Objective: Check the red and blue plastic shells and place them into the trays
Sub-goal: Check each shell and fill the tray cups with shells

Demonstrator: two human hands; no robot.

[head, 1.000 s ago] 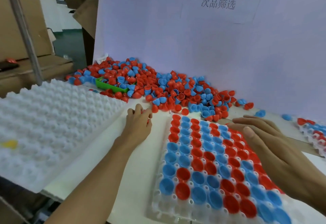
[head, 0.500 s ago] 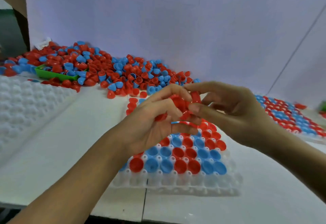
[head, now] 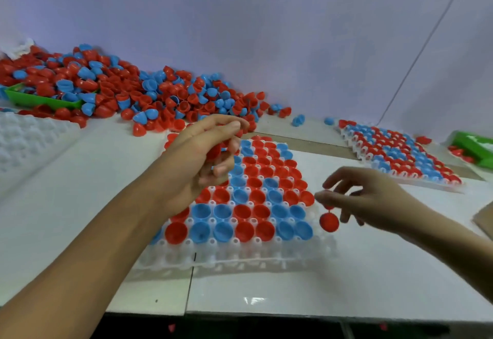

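Left hand point(head: 198, 157) raised over the near clear plastic tray point(head: 240, 256), fingers point(head: 226, 169) curled round a clutch of red plastic shells point(head: 213, 151), only partly visible inside the grip. Thumb and index tip meet near the top of the hand; blurred, so exact count of shells cannot be told.

Right hand point(head: 365, 197) hovers just off the tray's right edge, fingers point(head: 333, 181) loosely spread and bent. A round red plastic shell point(head: 329, 221) sits just below the fingertips, dome toward the camera; a bit of red shows at the thumb tip above it. Whether the fingers pinch the shell or it is free cannot be told, motion blur.

Near tray lies on the white bench point(head: 80, 205), most pockets filled with red and blue shells open side up, set in diagonal colour bands; front row of pockets is unfilled. A second filled tray point(head: 394, 157) lies further right at the back, well apart from the first.

Big loose pile of red and blue plastic shells point(head: 128, 90) heaped along the back against the pale purple wall sheet point(head: 266, 31). A green plastic bin point(head: 40, 99) is half buried in the pile at left. White foam dimpled sheet point(head: 29, 138) at far left. Another green bin point(head: 474, 149) at the right edge.
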